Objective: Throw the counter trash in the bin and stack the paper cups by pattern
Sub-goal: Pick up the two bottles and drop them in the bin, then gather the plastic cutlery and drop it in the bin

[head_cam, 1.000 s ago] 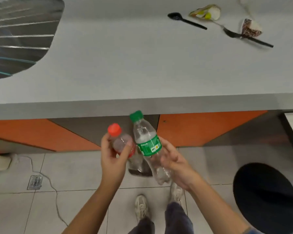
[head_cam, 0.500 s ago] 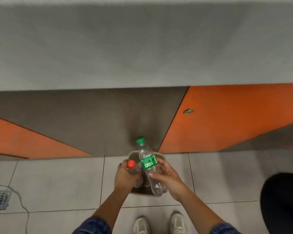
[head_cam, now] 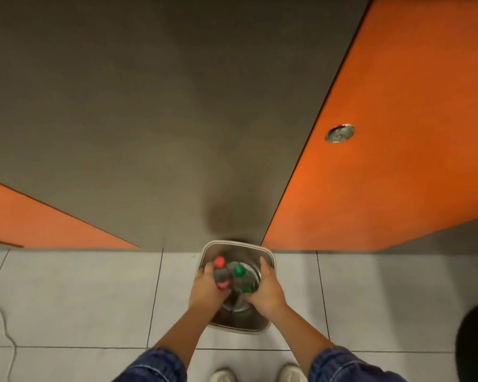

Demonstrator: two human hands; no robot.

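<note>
In the lower centre of the frame, the left hand point(head_cam: 207, 292) is wrapped around the red-capped clear plastic bottle point(head_cam: 222, 274); just right, the right hand point(head_cam: 267, 292) clasps the green-capped clear plastic bottle point(head_cam: 242, 278). Both bottles stand upright, directly above the square steel bin point(head_cam: 265, 256).

My left hand point(head_cam: 207, 292) and right hand point(head_cam: 265, 295) are bare, forearms uncovered. My dark blue denim sleeves point(head_cam: 155, 365) are pushed up near the elbows, with pale stitching. I wear off-white sneakers point(head_cam: 222, 375).
</note>
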